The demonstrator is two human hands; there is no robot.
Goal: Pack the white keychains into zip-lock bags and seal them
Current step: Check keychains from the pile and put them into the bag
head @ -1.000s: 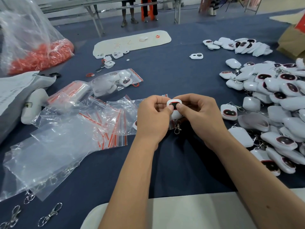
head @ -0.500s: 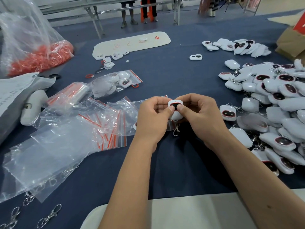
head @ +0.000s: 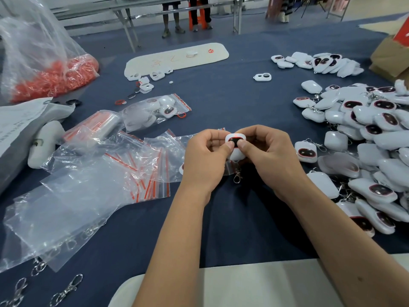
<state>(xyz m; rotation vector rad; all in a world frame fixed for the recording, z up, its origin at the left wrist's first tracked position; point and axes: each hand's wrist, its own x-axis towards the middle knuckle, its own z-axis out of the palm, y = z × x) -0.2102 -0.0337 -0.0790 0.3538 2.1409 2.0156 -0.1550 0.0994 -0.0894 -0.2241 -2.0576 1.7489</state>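
Observation:
A white keychain with a dark red-rimmed window is held above the blue table, its metal clasp dangling below. My left hand and my right hand both pinch it, thumbs pressed on its dark face. A small red light shows near its top edge. Empty zip-lock bags with red seal strips lie spread just left of my hands. A big heap of white keychains covers the right side of the table. One filled zip-lock bag lies farther back.
A large clear sack of red rings stands back left. A large clear bag of metal clasps lies front left, with loose clasps beside it. A white board and a smaller keychain pile lie at the back. A cardboard box sits far right.
Both hands keep the keychain in nearly the same spot; a small red light now shows at its top edge.

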